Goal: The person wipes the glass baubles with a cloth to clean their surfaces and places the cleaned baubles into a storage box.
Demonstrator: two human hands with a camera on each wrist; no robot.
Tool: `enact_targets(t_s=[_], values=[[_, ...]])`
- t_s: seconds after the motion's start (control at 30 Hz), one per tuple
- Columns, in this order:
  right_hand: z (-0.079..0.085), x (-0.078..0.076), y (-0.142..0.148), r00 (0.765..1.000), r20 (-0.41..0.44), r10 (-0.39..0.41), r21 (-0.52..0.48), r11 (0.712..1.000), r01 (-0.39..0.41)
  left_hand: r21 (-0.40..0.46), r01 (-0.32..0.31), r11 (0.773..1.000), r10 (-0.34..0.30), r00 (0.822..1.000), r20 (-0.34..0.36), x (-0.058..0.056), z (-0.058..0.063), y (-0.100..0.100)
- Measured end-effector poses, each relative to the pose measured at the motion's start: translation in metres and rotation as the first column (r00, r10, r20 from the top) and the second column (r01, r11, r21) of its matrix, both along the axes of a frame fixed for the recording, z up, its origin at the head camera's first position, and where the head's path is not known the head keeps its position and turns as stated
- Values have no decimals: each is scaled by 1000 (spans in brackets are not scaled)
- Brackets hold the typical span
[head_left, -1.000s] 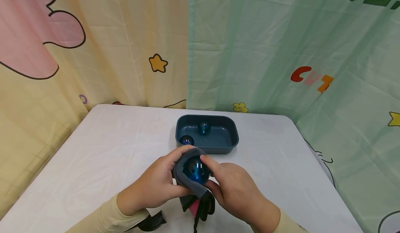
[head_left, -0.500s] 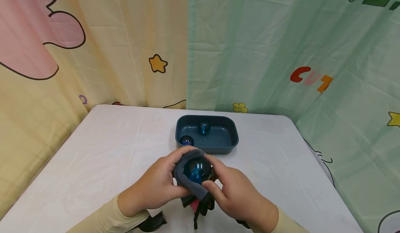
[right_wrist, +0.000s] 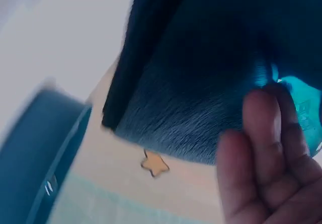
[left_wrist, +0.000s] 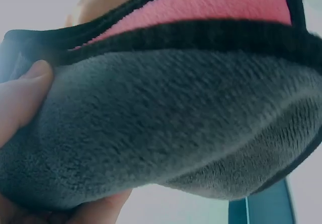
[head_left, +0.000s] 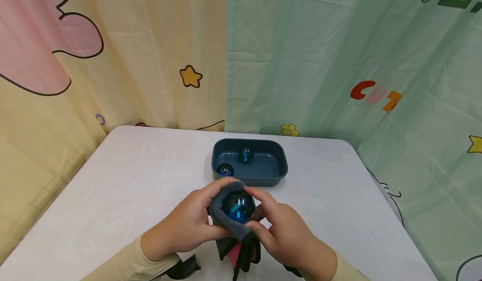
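A shiny, see-through blue glass ball (head_left: 238,207) sits in a grey cloth (head_left: 224,218) with black edging and a pink face. My left hand (head_left: 188,224) grips the cloth around the ball's left side, and its thumb presses the grey plush (left_wrist: 141,113) in the left wrist view. On the right side, my right hand (head_left: 286,230) holds the ball between thumb and fingers. In the right wrist view several fingers (right_wrist: 261,118) reach under the ball, which glows teal (right_wrist: 306,105) beside the cloth. Loose folds of cloth hang below both hands.
Behind the hands stands a dark blue rectangular tub (head_left: 263,173) with two more blue balls, one (head_left: 246,153) near its back wall and one (head_left: 225,170) in the near left corner. A white cloth covers the table (head_left: 150,168). Printed curtains (head_left: 293,63) hang behind it.
My right fingers have shifted from over the ball's front to its right edge, and the thumb has moved too. The loose cloth below sways slightly. The left hand stays nearly still.
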State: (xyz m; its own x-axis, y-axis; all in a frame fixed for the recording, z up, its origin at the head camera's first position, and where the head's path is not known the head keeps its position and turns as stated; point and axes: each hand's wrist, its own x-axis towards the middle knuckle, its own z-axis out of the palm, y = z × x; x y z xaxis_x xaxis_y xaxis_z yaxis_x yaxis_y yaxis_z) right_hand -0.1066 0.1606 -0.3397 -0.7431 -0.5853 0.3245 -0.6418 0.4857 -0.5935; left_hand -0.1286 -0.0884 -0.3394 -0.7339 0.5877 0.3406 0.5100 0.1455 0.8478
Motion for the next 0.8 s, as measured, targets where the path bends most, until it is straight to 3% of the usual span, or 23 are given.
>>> enact_targets(t_s=[0.07, 0.17, 0.23, 0.37, 0.53, 0.63, 0.7, 0.8], values=[[-1, -2, 1, 989, 143, 30, -88, 996, -18, -13, -1, 1000, 1, 1000, 0, 0, 0, 0], [-3, -3, 0, 981, 194, 28, -104, 995, -8, -26, -13, 1000, 12, 1000, -9, 1, -1, 1], [-3, -1, 0, 989, 147, 15, -68, 998, -5, -22, -25, 999, 24, 1000, -12, 2, -1, 0], [0, 2, 0, 999, -52, 3, 52, 999, 0, 0, -48, 999, 48, 998, -30, 3, 0, -1], [3, 4, 1, 960, -279, 0, 165, 985, 48, 19, -39, 999, 40, 999, -28, 4, 1, -1], [3, 3, 0, 942, -335, -18, 173, 982, 81, 23, -20, 1000, 21, 1000, -18, 4, 1, 0], [3, 3, 0, 956, -292, -23, 150, 986, 70, 22, -14, 1000, 14, 1000, -13, 4, 1, 1], [3, 0, 1, 996, -83, -23, 73, 997, 29, 14, -13, 1000, 13, 1000, -13, 3, 2, 2]])
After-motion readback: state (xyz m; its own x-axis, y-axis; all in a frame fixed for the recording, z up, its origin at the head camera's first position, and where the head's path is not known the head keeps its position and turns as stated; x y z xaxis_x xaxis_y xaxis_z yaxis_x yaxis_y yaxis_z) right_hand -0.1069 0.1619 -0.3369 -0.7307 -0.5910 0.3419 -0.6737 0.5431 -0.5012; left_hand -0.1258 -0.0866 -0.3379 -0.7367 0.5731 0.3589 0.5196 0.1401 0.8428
